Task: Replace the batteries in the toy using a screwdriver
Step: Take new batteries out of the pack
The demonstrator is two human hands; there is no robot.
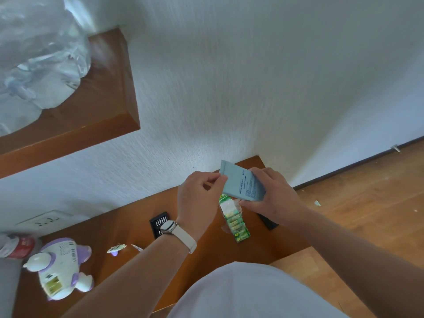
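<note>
Wooden desk (263, 244) against white textured wall (229, 88); above it both hands hold a flat grey-blue box (241, 182), the left hand (199, 198) pinching its left edge, the right hand (273, 198) curled round its lower right end. Green battery pack (236, 223) lies on the desk directly beneath, with a black bit tray (158, 220) near it, behind the left wrist. White-and-purple toy (62, 267) lies at the desk's left end, battery bay open; its loose cover (116, 248) and a thin metal piece (137, 247), possibly the screwdriver, lie between toy and tray.

My right hand (273, 196) grips a grey-blue box (241, 182) above the desk (128, 226), and my left hand (199, 198) pinches its left edge. A green battery pack (234, 220) lies just below, with the white-and-purple toy (62, 267) well off left.
</note>
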